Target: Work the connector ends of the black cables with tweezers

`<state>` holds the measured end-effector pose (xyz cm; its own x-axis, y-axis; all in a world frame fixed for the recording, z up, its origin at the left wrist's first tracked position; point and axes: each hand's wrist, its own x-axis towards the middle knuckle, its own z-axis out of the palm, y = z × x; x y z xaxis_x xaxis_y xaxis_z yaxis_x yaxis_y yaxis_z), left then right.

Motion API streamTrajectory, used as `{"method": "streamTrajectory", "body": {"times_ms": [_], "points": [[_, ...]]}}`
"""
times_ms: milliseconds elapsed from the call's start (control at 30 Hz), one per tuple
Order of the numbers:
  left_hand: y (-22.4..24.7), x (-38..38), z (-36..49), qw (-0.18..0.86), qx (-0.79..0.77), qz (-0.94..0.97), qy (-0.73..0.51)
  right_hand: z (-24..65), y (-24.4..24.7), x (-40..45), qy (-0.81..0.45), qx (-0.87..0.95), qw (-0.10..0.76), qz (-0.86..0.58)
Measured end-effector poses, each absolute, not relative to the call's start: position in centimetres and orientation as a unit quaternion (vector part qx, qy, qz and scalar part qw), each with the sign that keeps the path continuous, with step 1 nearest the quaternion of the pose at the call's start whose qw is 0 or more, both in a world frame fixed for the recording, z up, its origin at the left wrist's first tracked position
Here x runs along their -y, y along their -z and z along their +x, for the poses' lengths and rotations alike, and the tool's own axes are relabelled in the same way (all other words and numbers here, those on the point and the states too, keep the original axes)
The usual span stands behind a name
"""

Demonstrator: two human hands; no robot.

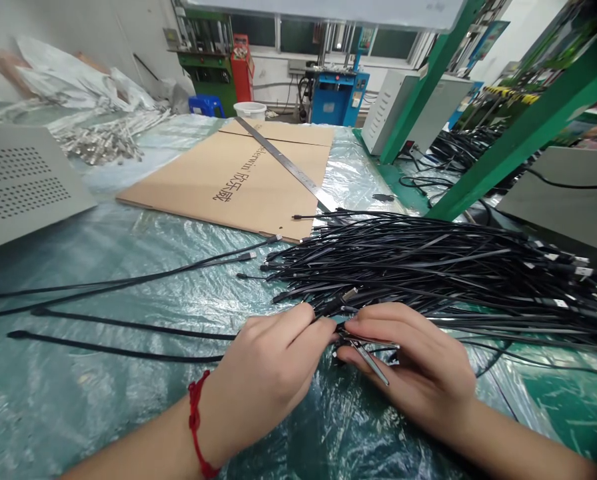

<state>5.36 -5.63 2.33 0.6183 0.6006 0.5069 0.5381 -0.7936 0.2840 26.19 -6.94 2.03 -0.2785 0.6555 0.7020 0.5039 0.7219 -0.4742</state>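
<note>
My left hand [276, 357], with a red cord on the wrist, is closed round black USB cables. One cable's plug [347, 295] sticks out above its fingers, and two cable tails [128, 325] trail off to the left. My right hand [413, 350] pinches a slim silver metal tool [371, 363], possibly tweezers, whose other end is hidden between the fingers. The fingertips of both hands nearly meet at the cables. Just beyond them lies a large pile of black cables [403, 260].
Two more cables [178, 272] lie left of the pile. A steel ruler [278, 157] rests across a cardboard sheet [188, 180]. Grey metal boxes [23, 180] stand at the sides, a green post [523, 133] rises at right, and white cables [103, 143] are heaped at back left.
</note>
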Motion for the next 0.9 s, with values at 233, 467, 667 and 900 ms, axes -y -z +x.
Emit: {"method": "streamTrajectory", "body": {"times_ms": [233, 467, 667, 900], "points": [[-2.0, 5.8, 5.3, 0.053, -0.317, 0.900, -0.296, 26.2, -2.1, 6.8, -0.079, 0.797, 0.476, -0.363], [-1.9, 5.8, 5.4, 0.042, -0.315, 0.901, -0.296, 26.2, -2.3, 7.0, -0.079, 0.809, 0.467, -0.349], [-2.1, 5.8, 5.8, 0.067, -0.342, 0.880, -0.323, 26.6, -1.6, 6.7, -0.069, 0.763, 0.503, -0.400], [-1.9, 5.4, 6.0, 0.127, -0.364, 0.871, -0.305, 26.5, -0.9, 5.7, -0.312, 0.647, 0.521, -0.462]]}}
